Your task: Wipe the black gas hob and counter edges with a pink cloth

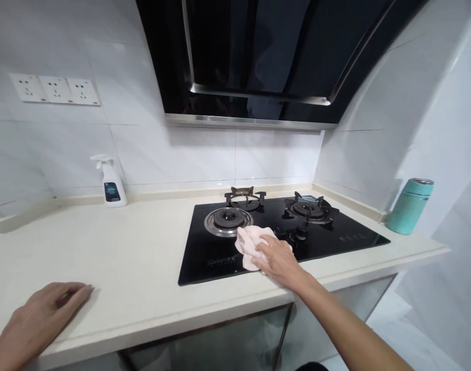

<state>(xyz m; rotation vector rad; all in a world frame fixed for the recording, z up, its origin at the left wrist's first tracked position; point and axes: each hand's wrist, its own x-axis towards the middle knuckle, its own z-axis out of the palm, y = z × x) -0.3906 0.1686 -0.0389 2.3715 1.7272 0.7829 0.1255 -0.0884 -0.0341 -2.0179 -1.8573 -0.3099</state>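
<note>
My right hand (278,260) presses a crumpled pale pink cloth (250,242) onto the front of the black glass gas stove (215,265), fingers bunched over it. The cloth lies just in front of the left burner (228,220), left of the control knobs (301,232). On the pale countertop (142,257) at the left rests my left hand (46,314), fingers curled and the thumb near the index fingertip, with nothing seen in it. A pot support (245,198) stands off its burner, behind the left one.
A white spray bottle (114,188) stands against the back wall at the left. The right burner (311,210) carries its pot support. A turquoise flask (410,206) is at the counter's right end. Overhead hangs a black range hood (254,62). Wall sockets (55,89) are at upper left.
</note>
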